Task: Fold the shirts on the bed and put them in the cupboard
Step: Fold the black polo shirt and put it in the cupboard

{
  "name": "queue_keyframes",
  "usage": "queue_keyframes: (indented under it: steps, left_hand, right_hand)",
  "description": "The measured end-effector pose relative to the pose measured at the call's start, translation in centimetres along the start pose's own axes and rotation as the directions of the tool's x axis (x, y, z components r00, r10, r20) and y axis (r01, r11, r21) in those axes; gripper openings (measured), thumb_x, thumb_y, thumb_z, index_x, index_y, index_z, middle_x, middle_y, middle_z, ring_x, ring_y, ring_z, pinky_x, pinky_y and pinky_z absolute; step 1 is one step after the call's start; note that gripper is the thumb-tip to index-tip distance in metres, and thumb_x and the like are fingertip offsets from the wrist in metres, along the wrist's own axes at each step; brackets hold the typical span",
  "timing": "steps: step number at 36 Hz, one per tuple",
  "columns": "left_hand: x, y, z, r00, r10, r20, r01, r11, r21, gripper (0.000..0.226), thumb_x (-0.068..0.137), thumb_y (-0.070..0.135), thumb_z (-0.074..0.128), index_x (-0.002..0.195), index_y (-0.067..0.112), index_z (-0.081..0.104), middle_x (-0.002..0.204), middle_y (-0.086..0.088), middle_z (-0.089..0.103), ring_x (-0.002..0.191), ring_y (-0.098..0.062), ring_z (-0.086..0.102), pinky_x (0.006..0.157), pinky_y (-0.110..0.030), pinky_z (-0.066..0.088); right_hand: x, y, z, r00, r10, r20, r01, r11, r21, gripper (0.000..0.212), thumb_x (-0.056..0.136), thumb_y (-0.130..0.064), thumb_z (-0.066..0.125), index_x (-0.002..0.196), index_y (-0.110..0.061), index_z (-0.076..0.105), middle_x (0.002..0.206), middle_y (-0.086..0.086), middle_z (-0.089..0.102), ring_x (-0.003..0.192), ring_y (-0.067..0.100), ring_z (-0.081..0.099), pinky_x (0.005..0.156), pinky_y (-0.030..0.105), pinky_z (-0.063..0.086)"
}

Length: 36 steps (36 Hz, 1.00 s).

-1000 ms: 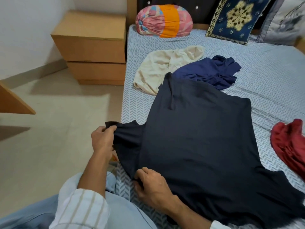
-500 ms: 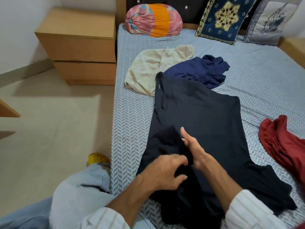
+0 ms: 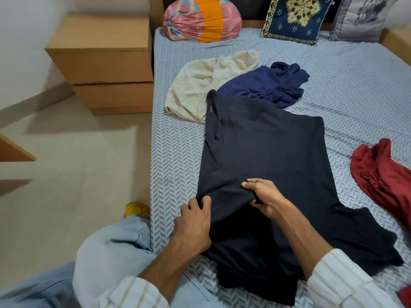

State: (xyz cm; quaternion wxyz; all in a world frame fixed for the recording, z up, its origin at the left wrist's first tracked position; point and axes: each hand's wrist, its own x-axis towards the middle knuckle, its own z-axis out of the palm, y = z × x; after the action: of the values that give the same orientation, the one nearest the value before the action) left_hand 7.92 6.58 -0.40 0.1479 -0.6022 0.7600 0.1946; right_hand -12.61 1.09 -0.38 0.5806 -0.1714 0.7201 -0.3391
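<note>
Both my hands are on the black shirt [image 3: 266,152] now, spread across the near half of the bed [image 3: 355,90]. Half a second ago my left hand [image 3: 193,223] hung over the folded-in sleeve and my right hand [image 3: 264,198] lay flat and straight beside it; now the right has curled in, thumb on top and fingers tucked beneath, pinching a ridge of the dark cloth. The left sits at the shirt's left edge, fingers bent down onto the fabric, tips buried in the fold. The sleeve that stuck out over the bed's edge a second ago is folded onto the body.

Counting shirts: four on the bed. The black one under my hands, a navy shirt [image 3: 266,85] crumpled just beyond it, a cream shirt [image 3: 200,85] bunched to its left with the black collar overlapping it, and a red shirt [image 3: 382,174] at the right edge. Three pillows along the headboard: one pink and orange bolster [image 3: 202,18], one blue embroidered cushion [image 3: 295,16], one grey cushion [image 3: 360,16].

A tiny light mark sits near the black shirt's collar, too small to read.
</note>
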Motion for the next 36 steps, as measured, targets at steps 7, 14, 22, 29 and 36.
queue_keyframes:
  steps: [7, 14, 22, 29, 36]
  left_hand:
    - [0.0, 0.3, 0.3, 0.907, 0.299, -0.296, -0.295, 0.954, 0.061, 0.041, 0.059, 0.031, 0.069, 0.096, 0.02, 0.056, 0.084, 0.0, 0.057, 0.071, -0.024, 0.063, 0.048, -0.032, 0.045]
    - [0.9, 0.6, 2.1, 0.818, 0.477, -0.322, -0.497, 0.867, 0.022, 0.026, 0.069, 0.04, 0.045, 0.087, 0.022, 0.052, 0.075, 0.006, 0.051, 0.065, -0.017, 0.055, 0.048, -0.026, 0.041]
    - [1.8, 0.5, 2.1, 0.817, 0.549, -0.176, -0.567, 0.821, -0.066, 0.048, 0.08, 0.068, 0.045, 0.106, 0.03, 0.061, 0.092, 0.012, 0.055, 0.083, -0.012, 0.058, 0.073, -0.032, 0.051]
    - [7.1, -0.3, 0.2, 0.926, 0.114, -0.359, -0.316, 0.755, -0.574, 0.02, 0.084, 0.047, 0.063, 0.088, 0.028, 0.068, 0.08, 0.012, 0.059, 0.071, -0.006, 0.056, 0.074, -0.029, 0.052]
    - [17.6, -0.5, -4.4, 0.965, -0.171, -0.2, -0.067, 0.575, -0.815, 0.015, 0.087, 0.037, 0.07, 0.093, 0.024, 0.073, 0.084, 0.009, 0.073, 0.077, -0.007, 0.067, 0.074, -0.027, 0.053]
  right_hand:
    - [-0.7, -0.9, -2.2, 1.0, -0.027, 0.002, 0.027, 1.0, -0.012, 0.019, 0.092, -0.006, 0.069, 0.111, -0.011, 0.069, 0.092, 0.003, 0.066, 0.071, 0.012, 0.056, 0.04, 0.022, 0.04]
    - [-0.5, 0.4, -5.0, 0.994, -0.075, -0.079, 0.042, 0.93, -0.364, 0.021, 0.089, -0.016, 0.067, 0.108, -0.025, 0.065, 0.095, 0.001, 0.071, 0.082, 0.018, 0.065, 0.058, 0.03, 0.05]
    - [0.3, 0.3, -4.3, 0.952, -0.298, -0.072, 0.032, 0.331, -0.943, 0.056, 0.08, -0.042, 0.06, 0.133, -0.03, 0.045, 0.129, 0.001, 0.051, 0.119, 0.028, 0.049, 0.093, 0.045, 0.047]
    - [6.7, -0.2, -0.5, 0.792, -0.601, 0.11, 0.336, 0.278, -0.9, 0.049, 0.082, -0.07, 0.056, 0.111, -0.032, 0.062, 0.108, -0.011, 0.058, 0.11, 0.019, 0.05, 0.092, 0.042, 0.042]
    - [10.2, 2.5, -0.5, 0.581, -0.809, 0.084, 0.519, 0.29, -0.804, 0.026, 0.077, -0.06, 0.061, 0.082, -0.034, 0.063, 0.082, -0.016, 0.051, 0.085, 0.011, 0.046, 0.079, 0.036, 0.033]
